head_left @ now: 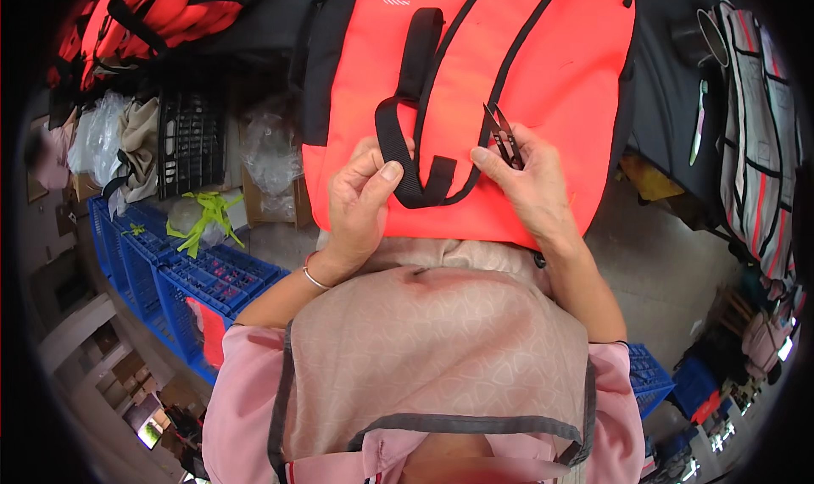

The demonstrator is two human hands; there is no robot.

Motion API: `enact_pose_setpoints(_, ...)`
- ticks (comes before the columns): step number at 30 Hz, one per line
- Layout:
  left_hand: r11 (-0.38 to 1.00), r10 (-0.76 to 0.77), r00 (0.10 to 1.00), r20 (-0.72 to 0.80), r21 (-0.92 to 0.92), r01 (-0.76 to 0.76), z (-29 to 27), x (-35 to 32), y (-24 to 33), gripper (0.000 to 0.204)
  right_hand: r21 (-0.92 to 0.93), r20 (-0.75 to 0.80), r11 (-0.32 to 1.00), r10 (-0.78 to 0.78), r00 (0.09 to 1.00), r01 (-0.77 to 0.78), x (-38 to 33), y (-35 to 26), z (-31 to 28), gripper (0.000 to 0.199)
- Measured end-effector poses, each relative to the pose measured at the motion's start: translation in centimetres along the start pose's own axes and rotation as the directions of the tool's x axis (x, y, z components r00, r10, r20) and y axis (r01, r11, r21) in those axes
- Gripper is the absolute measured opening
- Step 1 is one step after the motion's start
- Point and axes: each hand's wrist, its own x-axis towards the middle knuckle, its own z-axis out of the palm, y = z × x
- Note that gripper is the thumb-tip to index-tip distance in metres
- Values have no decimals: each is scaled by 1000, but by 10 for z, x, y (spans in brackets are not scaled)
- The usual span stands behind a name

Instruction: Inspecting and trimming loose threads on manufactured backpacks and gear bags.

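Observation:
A bright orange-red bag (551,86) with black sides lies before me, its lower edge reaching over my lap. Across it runs a padded shoulder strap (475,69) with black piping and black webbing. My left hand (360,191) pinches the looped black webbing strap (397,149) between thumb and fingers. In my right hand (534,175) sits a pair of black thread snips (506,138), blades apart and pointing away from me, close to the shoulder strap's edge. The fingers behind the snips are partly hidden.
Blue plastic crates (212,276) stand low at left, with yellow-green strips (203,217) on top. More orange-red bags (161,18) lie at far left. At right are a toothbrush (699,124) on the dark table (670,86) and grey striped bags (755,145).

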Motion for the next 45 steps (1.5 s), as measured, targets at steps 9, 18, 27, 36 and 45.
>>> enact_pose_setpoints(9,951,-230,968,-100,-236,202,5,12,25,60,168,-36,970,-171,985,175,1,-14,5,18)
enact_pose_setpoints(18,522,396,880,263,723,-452,10,17,46,85,196,-65,945,-255,965,263,10,-12,10,16)
enact_pose_setpoints(27,952,-241,934,265,250,174,13,45,28,73,246,-90,896,-359,929,370,12,-15,-10,11)
enact_pose_setpoints(36,384,560,741,372,675,-630,24,55,19,25,230,-245,880,-361,900,415,26,-34,-14,14)
enact_pose_setpoints(45,117,537,417,733,424,-898,9,83,13,10,194,-191,946,-223,956,259,32,-13,-11,21)
